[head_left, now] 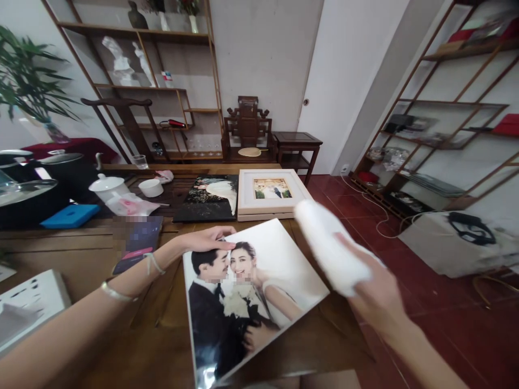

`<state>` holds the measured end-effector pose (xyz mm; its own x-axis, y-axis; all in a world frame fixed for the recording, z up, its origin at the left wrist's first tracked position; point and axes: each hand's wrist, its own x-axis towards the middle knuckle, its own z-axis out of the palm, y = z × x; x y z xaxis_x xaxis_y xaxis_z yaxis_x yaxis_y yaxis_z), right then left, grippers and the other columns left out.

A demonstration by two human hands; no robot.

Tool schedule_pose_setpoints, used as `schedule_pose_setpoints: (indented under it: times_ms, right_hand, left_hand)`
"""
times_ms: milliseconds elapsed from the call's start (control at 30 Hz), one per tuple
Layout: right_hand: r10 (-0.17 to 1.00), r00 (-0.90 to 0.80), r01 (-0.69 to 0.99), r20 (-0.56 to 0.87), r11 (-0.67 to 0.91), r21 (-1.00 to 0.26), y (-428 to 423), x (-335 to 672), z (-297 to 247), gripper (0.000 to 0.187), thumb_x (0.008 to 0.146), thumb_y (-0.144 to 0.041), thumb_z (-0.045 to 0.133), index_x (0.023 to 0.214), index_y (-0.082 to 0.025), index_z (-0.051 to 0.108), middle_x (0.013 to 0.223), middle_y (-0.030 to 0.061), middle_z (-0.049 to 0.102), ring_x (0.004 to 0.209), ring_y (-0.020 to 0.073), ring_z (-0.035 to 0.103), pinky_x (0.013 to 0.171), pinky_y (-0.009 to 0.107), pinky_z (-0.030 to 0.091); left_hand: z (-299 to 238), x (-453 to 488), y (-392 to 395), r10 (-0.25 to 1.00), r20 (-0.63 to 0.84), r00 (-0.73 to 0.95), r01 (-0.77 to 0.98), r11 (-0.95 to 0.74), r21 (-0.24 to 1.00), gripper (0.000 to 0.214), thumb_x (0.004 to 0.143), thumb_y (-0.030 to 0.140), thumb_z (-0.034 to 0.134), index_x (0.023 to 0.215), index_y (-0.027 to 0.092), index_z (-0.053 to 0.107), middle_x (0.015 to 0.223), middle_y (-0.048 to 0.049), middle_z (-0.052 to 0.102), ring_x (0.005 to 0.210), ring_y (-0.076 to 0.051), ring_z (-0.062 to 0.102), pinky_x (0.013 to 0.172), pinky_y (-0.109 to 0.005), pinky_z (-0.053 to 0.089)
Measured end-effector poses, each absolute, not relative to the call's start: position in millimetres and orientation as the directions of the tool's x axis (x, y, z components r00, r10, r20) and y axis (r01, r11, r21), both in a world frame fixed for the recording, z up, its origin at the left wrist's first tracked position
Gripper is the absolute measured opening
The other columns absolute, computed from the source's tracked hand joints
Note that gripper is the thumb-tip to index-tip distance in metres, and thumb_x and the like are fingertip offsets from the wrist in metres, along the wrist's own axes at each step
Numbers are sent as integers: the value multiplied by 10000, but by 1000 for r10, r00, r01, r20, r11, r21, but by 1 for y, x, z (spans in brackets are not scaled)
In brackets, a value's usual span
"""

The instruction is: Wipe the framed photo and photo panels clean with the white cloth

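Observation:
A glossy wedding photo panel (279, 259) with a white background stands tilted above the wooden table in front of me. My left hand (208, 240) grips its upper left edge, thumb on the front and fingers behind. To the right of the panel, my right hand (377, 283) is closed round a white bundle (324, 243) that looks like folded cloth. Motion blurs the bundle and hand, so its exact kind is unclear. Beyond the panel lie a dark photo panel (214, 195) and a pale framed wedding photo (265, 210).
On the left are a white lidded bowl (108, 185), a white cup (151, 187), a blue box (70, 215), dark pots (68, 170) and a white tissue box (52, 294). The table's right edge drops to a red tiled floor (421, 302). Shelves (133, 29) stand behind.

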<state>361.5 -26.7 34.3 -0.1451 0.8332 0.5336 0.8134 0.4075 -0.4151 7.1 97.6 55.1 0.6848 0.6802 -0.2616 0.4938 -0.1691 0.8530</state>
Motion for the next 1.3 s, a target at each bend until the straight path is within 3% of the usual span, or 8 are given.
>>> schedule_pose_setpoints:
  times_ms: [67,167,300,400,533,733,933,1300]
  right_hand:
    - [649,-473,697,595,689,-197,-26,338,27,134,859,-214,464,807,-251,582,1193,91,614,1193,287,485,876,477,469]
    - [489,-625,605,608,796,-19,-28,311,17,241,834,-43,432,705,-217,538,1275,93,553,1251,289,414,896,520,429]
    - [565,-597,644,569,761,-80,-34,301,12,290,666,62,401,699,-190,540,1313,125,495,1318,330,281,991,628,283]
    - [604,-586,665,539,739,-105,-36,300,12,306,605,53,403,706,-194,551,1440,96,345,1343,339,210,993,620,288]
    - [627,-568,677,533,725,-130,-36,298,10,273,590,13,430,706,-203,550,1434,89,365,1337,343,225,1003,617,270]
    - [612,-540,648,577,740,-179,-34,295,2,199,582,-41,450,658,-208,526,1444,60,356,1331,351,238,1026,603,224]
    - [561,-535,616,632,771,-162,-30,296,-4,149,639,-72,431,639,-194,517,1439,70,365,1304,360,298,1019,588,236]
    - [610,-529,678,590,722,-139,-34,293,2,181,631,-18,418,653,-186,484,1416,105,396,1303,363,299,992,612,276]
  left_hand:
    - [51,12,105,662,-249,707,485,-198,852,407,720,534,616,880,164,552,786,0,560,674,-128,493,576,-216,377]
    - [48,17,112,646,-245,723,492,-234,838,412,714,540,611,862,160,554,772,-1,563,664,-130,502,573,-222,381]
    - [49,20,117,667,-228,709,529,-291,797,411,705,531,622,865,157,566,779,-15,597,656,-139,537,569,-227,394]
    - [53,22,116,720,-190,667,579,-342,740,395,707,513,633,871,155,604,776,-25,630,648,-154,557,566,-231,391]
    - [50,25,106,812,-94,577,651,-387,653,371,731,492,621,888,156,642,792,-44,661,701,-185,583,633,-250,402]
    - [37,26,86,884,66,463,710,-415,569,349,796,452,567,972,160,642,1000,-85,644,929,-219,585,843,-292,405]
    - [27,24,79,893,156,422,738,-438,514,330,819,437,556,1025,191,634,1002,-58,655,926,-210,608,824,-292,435]
    - [32,28,90,858,185,479,745,-508,433,296,835,412,549,980,164,619,976,-73,657,905,-205,604,820,-297,451]
